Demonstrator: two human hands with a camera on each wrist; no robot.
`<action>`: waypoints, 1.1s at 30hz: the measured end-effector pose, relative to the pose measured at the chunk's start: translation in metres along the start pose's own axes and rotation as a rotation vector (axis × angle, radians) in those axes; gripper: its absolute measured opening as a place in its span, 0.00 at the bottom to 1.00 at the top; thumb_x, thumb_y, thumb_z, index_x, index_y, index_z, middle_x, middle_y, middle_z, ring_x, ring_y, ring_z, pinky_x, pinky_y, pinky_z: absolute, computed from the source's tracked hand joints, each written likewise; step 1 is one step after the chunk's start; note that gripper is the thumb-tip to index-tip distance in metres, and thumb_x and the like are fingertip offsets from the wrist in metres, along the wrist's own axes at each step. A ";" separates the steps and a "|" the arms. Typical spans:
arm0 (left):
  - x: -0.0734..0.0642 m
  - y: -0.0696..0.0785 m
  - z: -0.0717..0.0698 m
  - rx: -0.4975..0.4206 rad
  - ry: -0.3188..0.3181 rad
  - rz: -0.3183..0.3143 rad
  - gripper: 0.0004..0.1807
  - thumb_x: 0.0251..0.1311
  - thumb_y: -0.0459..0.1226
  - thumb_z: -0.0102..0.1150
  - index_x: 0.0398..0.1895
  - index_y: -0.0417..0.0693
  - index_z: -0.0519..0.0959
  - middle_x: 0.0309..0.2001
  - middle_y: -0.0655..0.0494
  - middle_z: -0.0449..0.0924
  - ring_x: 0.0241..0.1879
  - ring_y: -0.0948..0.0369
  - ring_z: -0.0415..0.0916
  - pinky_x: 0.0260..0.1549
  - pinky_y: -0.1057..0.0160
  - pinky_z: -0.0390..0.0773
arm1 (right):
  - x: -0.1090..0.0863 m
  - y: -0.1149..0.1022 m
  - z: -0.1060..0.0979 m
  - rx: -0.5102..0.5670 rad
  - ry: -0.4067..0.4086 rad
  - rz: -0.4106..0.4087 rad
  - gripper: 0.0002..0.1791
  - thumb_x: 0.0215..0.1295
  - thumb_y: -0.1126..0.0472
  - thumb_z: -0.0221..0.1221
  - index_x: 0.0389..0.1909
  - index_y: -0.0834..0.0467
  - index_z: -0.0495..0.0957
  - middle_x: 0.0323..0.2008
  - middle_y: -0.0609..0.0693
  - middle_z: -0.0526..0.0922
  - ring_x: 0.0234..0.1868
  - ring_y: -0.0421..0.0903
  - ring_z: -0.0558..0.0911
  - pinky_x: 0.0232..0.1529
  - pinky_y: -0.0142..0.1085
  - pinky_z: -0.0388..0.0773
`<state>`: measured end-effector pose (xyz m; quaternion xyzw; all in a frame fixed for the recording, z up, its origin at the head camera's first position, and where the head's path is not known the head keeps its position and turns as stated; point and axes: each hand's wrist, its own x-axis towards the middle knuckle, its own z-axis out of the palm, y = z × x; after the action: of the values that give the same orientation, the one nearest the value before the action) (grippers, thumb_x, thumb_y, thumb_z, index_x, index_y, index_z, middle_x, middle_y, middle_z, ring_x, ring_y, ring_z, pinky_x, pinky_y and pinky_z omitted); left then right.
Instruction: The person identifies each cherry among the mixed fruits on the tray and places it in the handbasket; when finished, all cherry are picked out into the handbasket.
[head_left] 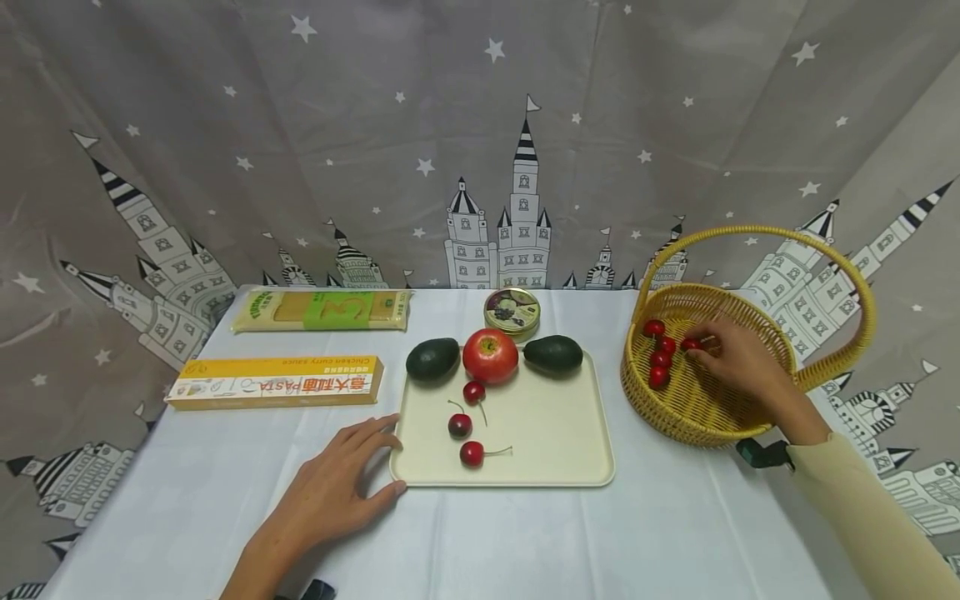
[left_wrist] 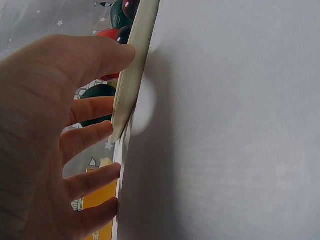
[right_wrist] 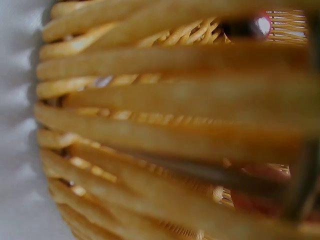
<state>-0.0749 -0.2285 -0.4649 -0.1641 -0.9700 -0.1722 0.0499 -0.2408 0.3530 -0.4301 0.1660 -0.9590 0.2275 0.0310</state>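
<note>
My right hand reaches into the yellow wicker basket and pinches a red cherry at its fingertips. Several other cherries lie in the basket's left side. Fingers spread, my left hand touches the left edge and front corner of a cream tray; its thumb meets the rim in the left wrist view. On the tray are three stemmed cherries, a red apple-like fruit and two dark green avocados. Wicker blocks most of the right wrist view.
At the left lie a yellow pasta box and, behind it, a green-labelled noodle pack. A round tin stands behind the tray. The basket's tall handle arches above it. A white cloth covers the table.
</note>
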 end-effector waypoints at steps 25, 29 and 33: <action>0.001 0.002 -0.003 -0.002 -0.008 -0.004 0.23 0.59 0.53 0.77 0.55 0.63 0.82 0.76 0.62 0.74 0.72 0.51 0.73 0.47 0.44 0.85 | 0.002 -0.013 -0.002 -0.065 0.038 -0.037 0.18 0.74 0.64 0.67 0.59 0.68 0.82 0.51 0.67 0.87 0.51 0.65 0.85 0.52 0.63 0.82; 0.001 0.002 -0.002 0.001 -0.008 -0.004 0.23 0.58 0.53 0.78 0.55 0.63 0.82 0.76 0.62 0.73 0.71 0.50 0.73 0.46 0.44 0.85 | 0.003 -0.028 -0.001 -0.073 0.079 -0.050 0.19 0.73 0.63 0.68 0.59 0.67 0.82 0.52 0.67 0.87 0.49 0.63 0.85 0.51 0.62 0.82; 0.001 0.002 -0.001 0.002 -0.016 -0.009 0.23 0.58 0.53 0.78 0.55 0.62 0.82 0.76 0.61 0.73 0.72 0.51 0.72 0.47 0.44 0.85 | 0.004 -0.045 0.003 -0.072 0.099 -0.071 0.18 0.72 0.63 0.69 0.59 0.66 0.83 0.52 0.66 0.87 0.47 0.62 0.87 0.47 0.60 0.85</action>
<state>-0.0749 -0.2273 -0.4636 -0.1609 -0.9714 -0.1699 0.0414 -0.2297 0.3124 -0.4130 0.1875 -0.9574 0.1993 0.0923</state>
